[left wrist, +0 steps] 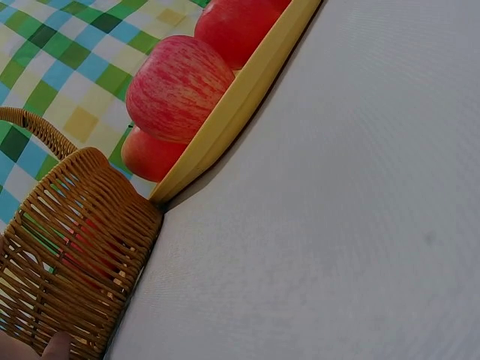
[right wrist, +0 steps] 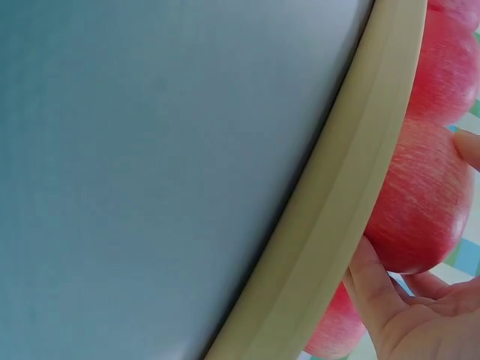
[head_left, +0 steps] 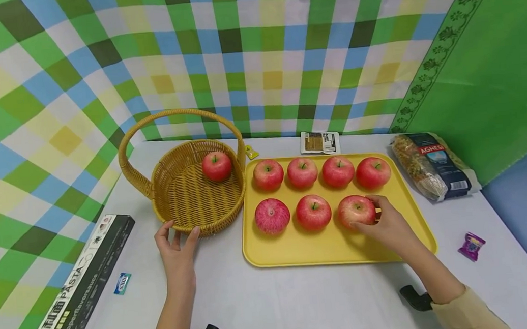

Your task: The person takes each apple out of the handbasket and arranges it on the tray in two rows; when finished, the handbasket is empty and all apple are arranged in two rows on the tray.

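My right hand (head_left: 389,227) grips a red apple (head_left: 356,211) at the right end of the tray's front row, with thumb and fingers on opposite sides. The right wrist view shows this apple (right wrist: 424,199) just behind the tray rim, fingers around it. Two more apples sit to its left, and several stand in the row behind, all on the yellow tray (head_left: 316,257). My left hand (head_left: 176,252) touches the front of a round wicker basket (head_left: 197,202), fingers spread along its wall. One apple (head_left: 216,166) lies inside the basket, at the back right.
Left of the basket lies a long black pasta box (head_left: 79,289), with a small blue packet (head_left: 122,284) nearby. A flat sachet (head_left: 320,142) and a yellow packet (head_left: 251,152) lie behind the tray. To its right are a pasta bag (head_left: 433,165) and a purple sweet (head_left: 471,246).
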`<action>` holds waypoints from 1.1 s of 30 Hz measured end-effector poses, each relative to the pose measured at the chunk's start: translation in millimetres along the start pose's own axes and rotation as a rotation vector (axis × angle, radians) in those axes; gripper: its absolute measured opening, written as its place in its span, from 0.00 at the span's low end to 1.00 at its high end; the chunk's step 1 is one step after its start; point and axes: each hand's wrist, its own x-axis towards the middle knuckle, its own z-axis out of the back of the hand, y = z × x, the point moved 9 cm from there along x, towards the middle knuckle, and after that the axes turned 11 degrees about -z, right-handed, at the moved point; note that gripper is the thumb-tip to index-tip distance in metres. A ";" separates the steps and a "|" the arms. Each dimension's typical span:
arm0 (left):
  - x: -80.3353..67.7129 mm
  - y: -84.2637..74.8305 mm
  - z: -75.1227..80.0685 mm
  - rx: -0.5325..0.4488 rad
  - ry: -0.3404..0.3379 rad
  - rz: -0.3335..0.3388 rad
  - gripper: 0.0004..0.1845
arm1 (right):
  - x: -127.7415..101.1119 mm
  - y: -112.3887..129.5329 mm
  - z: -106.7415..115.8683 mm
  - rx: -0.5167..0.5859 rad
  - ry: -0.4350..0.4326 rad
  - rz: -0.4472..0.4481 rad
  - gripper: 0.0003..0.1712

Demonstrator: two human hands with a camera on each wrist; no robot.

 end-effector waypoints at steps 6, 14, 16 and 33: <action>0.0 -0.2 -1.4 0.007 0.004 0.001 0.39 | 0.5 -0.7 -1.3 -0.012 -0.002 0.014 0.55; -1.4 -0.1 -0.8 0.017 0.011 0.010 0.39 | -12.0 17.1 10.6 -0.086 -0.047 0.051 0.62; -1.5 -0.1 -0.7 0.017 0.010 0.009 0.39 | -19.6 31.8 20.2 -0.076 -0.096 0.091 0.61; 0.0 1.2 1.5 0.025 -0.002 0.000 0.36 | -40.4 197.5 -64.4 0.089 0.035 0.413 0.53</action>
